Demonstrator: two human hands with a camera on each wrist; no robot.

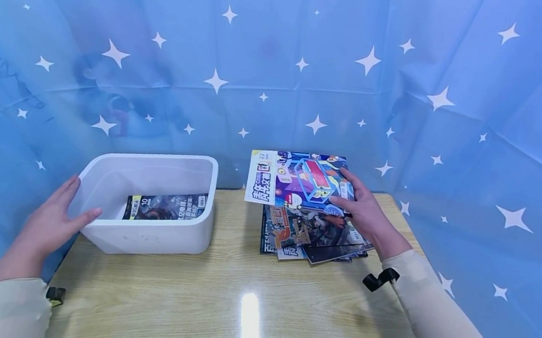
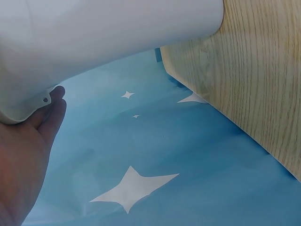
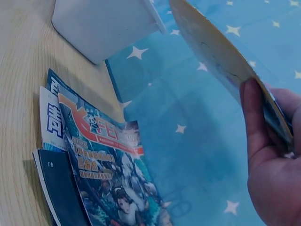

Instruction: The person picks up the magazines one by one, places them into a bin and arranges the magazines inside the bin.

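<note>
My right hand [image 1: 365, 210] pinches a colourful magazine [image 1: 311, 181] by its right edge and holds it up over a loose pile of magazines [image 1: 294, 231]. In the right wrist view the held magazine [image 3: 221, 52] is seen nearly edge-on, thumb on one face. The pile's top magazine [image 3: 113, 165] has an orange title band. On the left stands a white plastic bin [image 1: 156, 237], with a dark magazine [image 1: 164, 208] lying inside. My left hand [image 1: 50, 224] grips the bin's left rim, thumb over the front corner; the left wrist view shows fingers [image 2: 55, 113] against its outer wall.
The wooden table [image 1: 180, 302] carries the bin at left and the pile at right. A blue curtain with white stars [image 1: 272, 55] hangs behind and at both sides. The table's edge [image 2: 244, 134] shows beside the bin in the left wrist view.
</note>
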